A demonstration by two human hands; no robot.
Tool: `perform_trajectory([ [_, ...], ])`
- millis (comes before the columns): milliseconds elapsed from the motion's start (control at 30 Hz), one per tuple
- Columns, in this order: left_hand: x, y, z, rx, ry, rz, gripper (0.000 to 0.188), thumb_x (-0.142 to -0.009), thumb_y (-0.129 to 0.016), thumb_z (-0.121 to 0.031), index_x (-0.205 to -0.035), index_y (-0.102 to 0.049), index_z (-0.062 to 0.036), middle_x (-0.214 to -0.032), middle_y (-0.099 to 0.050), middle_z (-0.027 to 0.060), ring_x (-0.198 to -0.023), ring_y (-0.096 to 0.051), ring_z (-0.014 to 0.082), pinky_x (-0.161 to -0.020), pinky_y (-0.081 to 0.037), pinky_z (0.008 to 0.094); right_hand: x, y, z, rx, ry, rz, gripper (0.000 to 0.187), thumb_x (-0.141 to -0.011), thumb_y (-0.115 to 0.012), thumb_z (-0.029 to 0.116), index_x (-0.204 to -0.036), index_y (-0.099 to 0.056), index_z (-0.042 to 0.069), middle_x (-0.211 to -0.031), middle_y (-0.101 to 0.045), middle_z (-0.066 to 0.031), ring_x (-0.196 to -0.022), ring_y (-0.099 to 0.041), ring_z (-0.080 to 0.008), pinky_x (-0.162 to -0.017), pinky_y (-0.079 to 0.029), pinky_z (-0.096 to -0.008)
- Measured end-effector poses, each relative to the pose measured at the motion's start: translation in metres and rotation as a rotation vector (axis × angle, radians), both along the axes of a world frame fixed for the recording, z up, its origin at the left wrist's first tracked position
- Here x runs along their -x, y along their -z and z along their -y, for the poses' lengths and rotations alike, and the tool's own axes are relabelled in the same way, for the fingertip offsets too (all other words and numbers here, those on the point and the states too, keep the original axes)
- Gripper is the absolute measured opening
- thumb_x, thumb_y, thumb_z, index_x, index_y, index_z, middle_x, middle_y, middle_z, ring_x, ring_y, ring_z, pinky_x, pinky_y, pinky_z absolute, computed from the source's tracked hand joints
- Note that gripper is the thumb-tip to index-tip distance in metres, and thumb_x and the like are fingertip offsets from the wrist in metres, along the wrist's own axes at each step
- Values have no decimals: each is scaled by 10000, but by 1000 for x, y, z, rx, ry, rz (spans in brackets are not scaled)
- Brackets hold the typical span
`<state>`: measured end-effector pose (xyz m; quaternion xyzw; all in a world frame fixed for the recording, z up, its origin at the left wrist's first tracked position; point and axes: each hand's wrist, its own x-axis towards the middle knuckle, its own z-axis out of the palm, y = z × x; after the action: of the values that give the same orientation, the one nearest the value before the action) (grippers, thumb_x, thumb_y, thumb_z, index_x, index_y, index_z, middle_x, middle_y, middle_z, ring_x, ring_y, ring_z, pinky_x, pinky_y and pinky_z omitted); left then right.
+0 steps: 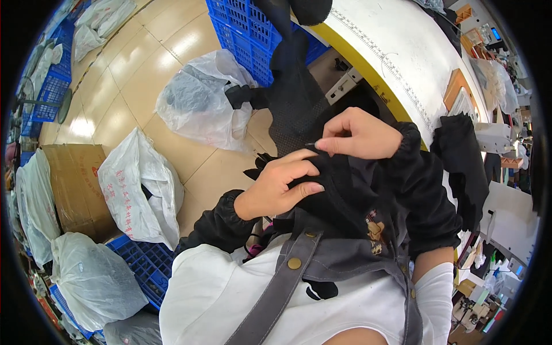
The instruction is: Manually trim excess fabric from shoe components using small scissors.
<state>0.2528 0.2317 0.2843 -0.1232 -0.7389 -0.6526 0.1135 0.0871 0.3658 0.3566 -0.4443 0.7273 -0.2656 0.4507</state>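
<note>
A piece of black fabric (330,181) lies bunched over my lap, against the grey apron. My left hand (279,187) is closed on its left edge, the thumb and fingers pinching the cloth. Just to the right and slightly farther off, my right hand (359,135) has thumb and forefinger pressed together at the cloth's upper edge. A tiny dark tip shows at that pinch, too small to name. Beyond my hands, a long black mesh fabric (296,95) hangs down beside the table, and its lower end runs toward the cloth I hold.
A white table (379,34) with a yellow edge and printed ruler curves along the right. Blue crates (244,34) stand at its far end. White plastic bags (201,98), a cardboard box (77,190) and another blue crate (144,264) stand on the tiled floor at left.
</note>
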Motion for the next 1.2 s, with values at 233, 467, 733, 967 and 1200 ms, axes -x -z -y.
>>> perform_trajectory([
  [233, 0, 2, -6, 20, 85, 40, 191, -752, -680, -101, -851, -563, 13, -983, -556, 169, -778, -562, 289, -694, -449, 309, 18, -9, 39, 287, 327, -355, 362, -794, -646, 333, -954, -605, 12, -699, -624, -93, -610, -569, -136, -575, -436, -281],
  [467, 1, -5, -13, 103, 112, 33, 197, -732, -693, -103, -845, -569, -1, -986, -557, 188, -789, -568, 333, -678, -454, 316, 29, 28, 117, -97, 131, -743, 573, -834, -478, 537, -922, -643, -5, -770, -633, -217, -733, -627, -332, -718, -483, -378],
  [733, -2, 16, 32, -205, 232, -18, 137, -792, -605, -111, -821, -535, 3, -1180, -467, 186, -986, -501, 247, -884, -383, 367, 54, -13, 9, 343, 581, -215, 278, -842, -573, 269, -838, -646, 0, -629, -594, -40, -538, -552, -107, -518, -443, -257],
  [967, -8, -2, 68, -336, 147, -18, 238, -837, -562, -242, -826, -567, -5, -1257, -424, 188, -1114, -439, 240, -954, -325, 397, -37, -28, -33, 534, 114, -442, 448, -636, -519, -124, -1045, -605, 36, -764, -591, -71, -606, -565, -154, -556, -453, -261],
  [1200, 16, -4, 21, -378, 378, 193, 241, -881, -556, -229, -883, -536, 11, -1061, -552, 111, -966, -496, 168, -860, -369, 287, -75, -14, -55, 450, 138, -189, 526, -588, -510, -135, -1085, -531, 35, -682, -499, -80, -570, -523, -204, -567, -438, -280],
])
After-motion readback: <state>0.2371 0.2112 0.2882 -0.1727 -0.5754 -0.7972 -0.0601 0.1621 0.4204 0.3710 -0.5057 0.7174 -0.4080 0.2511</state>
